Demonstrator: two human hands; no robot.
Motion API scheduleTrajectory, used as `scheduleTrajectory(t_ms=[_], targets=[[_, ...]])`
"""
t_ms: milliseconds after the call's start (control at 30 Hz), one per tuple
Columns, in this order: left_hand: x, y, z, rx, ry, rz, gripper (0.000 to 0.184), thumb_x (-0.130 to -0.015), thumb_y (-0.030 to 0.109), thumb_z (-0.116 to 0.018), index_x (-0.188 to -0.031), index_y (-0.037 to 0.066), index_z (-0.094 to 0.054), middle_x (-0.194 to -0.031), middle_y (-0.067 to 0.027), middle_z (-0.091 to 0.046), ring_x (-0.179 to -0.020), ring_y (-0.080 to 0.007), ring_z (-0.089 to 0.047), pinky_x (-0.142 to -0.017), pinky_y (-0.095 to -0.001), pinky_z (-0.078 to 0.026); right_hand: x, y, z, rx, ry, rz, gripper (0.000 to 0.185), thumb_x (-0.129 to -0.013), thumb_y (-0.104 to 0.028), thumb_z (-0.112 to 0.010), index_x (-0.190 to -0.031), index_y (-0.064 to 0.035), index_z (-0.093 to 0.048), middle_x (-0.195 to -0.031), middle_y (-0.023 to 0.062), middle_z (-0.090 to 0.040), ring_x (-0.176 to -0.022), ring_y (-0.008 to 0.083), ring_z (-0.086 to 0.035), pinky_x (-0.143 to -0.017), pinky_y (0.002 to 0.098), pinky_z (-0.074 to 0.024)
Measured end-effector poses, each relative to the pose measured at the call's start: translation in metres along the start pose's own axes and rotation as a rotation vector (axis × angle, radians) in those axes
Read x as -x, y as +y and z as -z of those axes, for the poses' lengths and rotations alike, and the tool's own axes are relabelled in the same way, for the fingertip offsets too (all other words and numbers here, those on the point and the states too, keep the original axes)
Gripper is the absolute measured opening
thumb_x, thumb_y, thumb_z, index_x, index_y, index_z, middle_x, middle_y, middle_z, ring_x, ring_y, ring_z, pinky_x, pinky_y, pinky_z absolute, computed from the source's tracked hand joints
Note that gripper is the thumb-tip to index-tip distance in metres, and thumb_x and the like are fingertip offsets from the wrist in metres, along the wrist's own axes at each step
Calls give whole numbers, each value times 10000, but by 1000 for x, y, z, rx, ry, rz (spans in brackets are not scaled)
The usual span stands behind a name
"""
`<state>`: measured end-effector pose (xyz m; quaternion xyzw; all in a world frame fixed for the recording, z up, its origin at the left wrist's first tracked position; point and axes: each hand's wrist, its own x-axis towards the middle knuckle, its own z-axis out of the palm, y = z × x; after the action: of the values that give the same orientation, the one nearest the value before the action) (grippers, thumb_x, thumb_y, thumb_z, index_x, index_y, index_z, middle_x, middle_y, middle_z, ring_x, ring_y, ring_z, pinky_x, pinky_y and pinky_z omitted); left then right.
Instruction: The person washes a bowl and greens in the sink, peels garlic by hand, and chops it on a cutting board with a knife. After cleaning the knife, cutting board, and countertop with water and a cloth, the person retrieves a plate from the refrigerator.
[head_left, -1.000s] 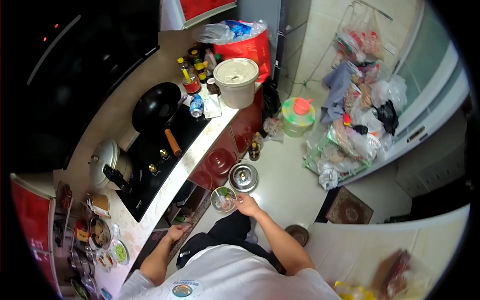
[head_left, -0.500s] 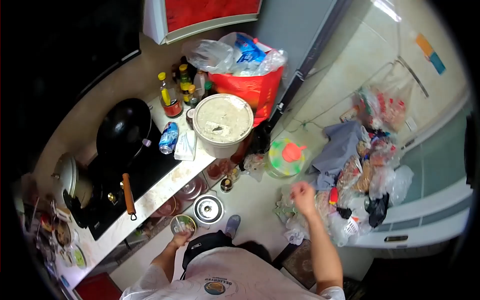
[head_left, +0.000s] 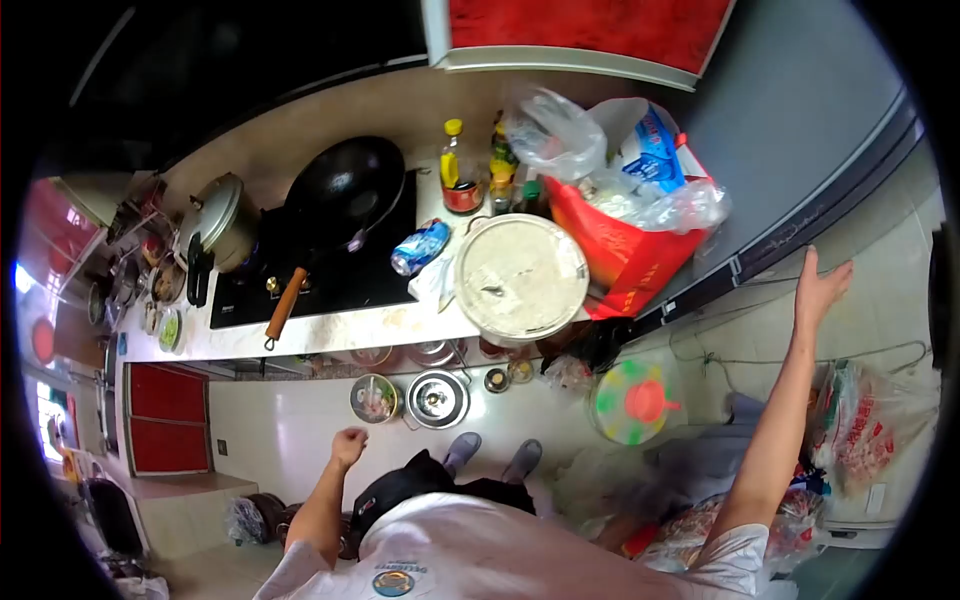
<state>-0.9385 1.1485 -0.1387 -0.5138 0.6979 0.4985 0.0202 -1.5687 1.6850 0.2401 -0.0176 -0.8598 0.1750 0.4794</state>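
Observation:
My left hand (head_left: 349,446) hangs over the floor with its fingers curled in, and nothing shows in it. Just beyond it, as I look down, a pot with food inside (head_left: 358,400) stands beside a round metal lid (head_left: 437,400). Far to the right, my right hand (head_left: 822,290) reaches out with thumb and fingers apart. It is close to the lower edge of a grey refrigerator (head_left: 800,110); I cannot tell whether it touches it. Below that arm are a container with a green and yellow top and red cap (head_left: 622,402) and a hanging plastic bag (head_left: 862,425).
On the counter (head_left: 330,338) are a black wok (head_left: 345,190) on the stove, a pressure cooker (head_left: 217,225), a blue can (head_left: 420,247), a lidded white bucket (head_left: 522,275), sauce bottles (head_left: 462,180) and a stuffed red bag (head_left: 630,240). Plastic bags (head_left: 700,520) lie heaped on the floor.
The view has turned to the right, towards the refrigerator. My right hand has swung outward and opened from a closed shape. My left hand is now apart from the food pot.

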Motion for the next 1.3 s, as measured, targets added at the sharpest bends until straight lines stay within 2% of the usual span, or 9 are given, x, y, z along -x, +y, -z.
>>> scheduleTrajectory(t_ms=[100, 167, 300, 567, 767, 900, 1000, 1167, 1300], targets=[[53, -12, 3, -4, -85, 132, 265, -833, 225, -618, -892, -31, -662, -741, -92, -661, -637, -151, -622, -591, -288, -512, -15, 27, -16, -84, -26, 13, 841, -791, -310, -631, -1364, 130, -201, -1398, 356, -223, -1324, 443, -221, -1107, 425, -176], [61, -15, -5, -54, -143, 119, 270, -833, 230, -619, -895, -30, -662, -747, -92, -662, -637, -159, -623, -595, -291, -511, -12, 6, -11, -579, -193, 115, 871, -784, -321, -651, -1361, 145, -195, -1424, 334, -204, -1350, 412, -190, -1115, 420, -147], [76, 7, -28, -167, -135, 195, 279, -828, 239, -625, -923, -19, -669, -758, -92, -665, -637, -156, -624, -610, -294, -509, 1, -51, -5, -321, -134, -37, 977, -737, -289, -647, -1392, 121, -50, -1444, 354, -66, -1364, 449, -77, -1118, 458, -118], [56, 69, -67, -246, -204, -22, 278, -833, 262, -628, -931, 6, -672, -725, -52, -651, -675, -114, -571, -645, -266, -474, 6, -47, -5, -309, -68, 57, 938, -692, -142, -620, -1391, 126, -56, -1435, 354, -114, -1360, 442, -115, -1125, 441, -112], [33, 31, -61, 175, -172, -115, 184, -857, 182, -599, -781, 27, -661, -678, -6, -601, -619, -78, -532, -578, -234, -446, 32, 17, 68, -639, -158, -48, 782, -709, -16, -588, -1396, 47, -221, -1360, 200, -366, -1251, 273, -365, -1056, 312, -245], [19, 47, -76, 113, -481, -132, 175, -843, 143, -633, -940, 4, -676, -852, -55, -662, -770, -112, -597, -706, -253, -494, 52, 81, 143, -414, -184, -369, 609, -753, -18, -595, -1310, 45, -359, -1204, 169, -498, -1032, 233, -518, -901, 304, -396], [41, 150, -91, -374, -613, -557, 230, -861, 159, -634, -1046, 25, -664, -1080, -95, -644, -980, -131, -575, -811, -261, -470, 62, 103, 169, -463, 238, -514, 580, -886, -182, -551, -1341, 88, -312, -1311, 216, -430, -1144, 267, -466, -971, 325, -347], [104, 340, -147, -121, -1145, -435, 276, -930, 205, -553, -1157, 59, -615, -1199, -70, -601, -1079, -95, -512, -890, -237, -407, 36, 191, 175, -434, 533, -603, 628, -955, -304, -419, -1388, 99, -207, -1451, 238, -250, -1337, 318, -259, -1091, 345, -181], [149, 454, -218, 22, -1064, -689, 301, -965, 229, -486, -1168, 39, -600, -1116, -35, -629, -992, -98, -547, -892, -255, -415, 31, 327, 173, -269, 565, -464, 574, -982, -330, -314, -1408, 47, -228, -1473, 165, -246, -1352, 272, -233, -1107, 339, -152]])
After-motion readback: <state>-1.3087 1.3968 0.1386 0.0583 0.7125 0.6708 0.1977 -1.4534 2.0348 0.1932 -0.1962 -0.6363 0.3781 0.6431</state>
